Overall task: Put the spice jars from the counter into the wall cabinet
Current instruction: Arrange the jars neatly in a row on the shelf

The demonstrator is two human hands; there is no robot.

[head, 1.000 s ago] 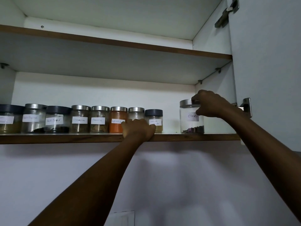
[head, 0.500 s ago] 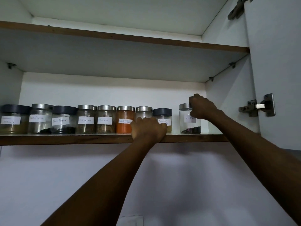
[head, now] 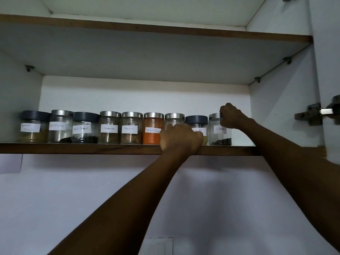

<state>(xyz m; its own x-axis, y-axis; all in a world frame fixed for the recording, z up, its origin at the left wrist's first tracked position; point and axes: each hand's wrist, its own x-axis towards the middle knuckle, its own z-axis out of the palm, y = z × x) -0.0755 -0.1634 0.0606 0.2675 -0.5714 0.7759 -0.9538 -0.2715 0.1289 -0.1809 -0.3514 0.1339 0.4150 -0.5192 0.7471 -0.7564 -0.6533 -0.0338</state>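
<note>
A row of several labelled spice jars stands on the lower shelf [head: 92,149] of the open wall cabinet. At the right end is a glass jar labelled cloves [head: 219,133] with a silver lid, set against a dark-lidded coriander jar [head: 196,124]. My right hand [head: 232,116] grips the cloves jar's lid from above. My left hand [head: 181,138] is fisted on the shelf's front edge, covering the lower part of a silver-lidded jar [head: 174,118] beside the orange red chilli powder jar [head: 153,128].
The upper shelf [head: 165,30] runs above the jars. The cabinet's right wall [head: 279,111] lies a short gap right of the cloves jar, with the open door and its hinge [head: 316,113] beyond. A white wall [head: 73,199] lies below the shelf.
My right hand has pushed the cloves jar leftward along the shelf until it sits against the coriander jar. My left hand has stayed on the shelf edge.
</note>
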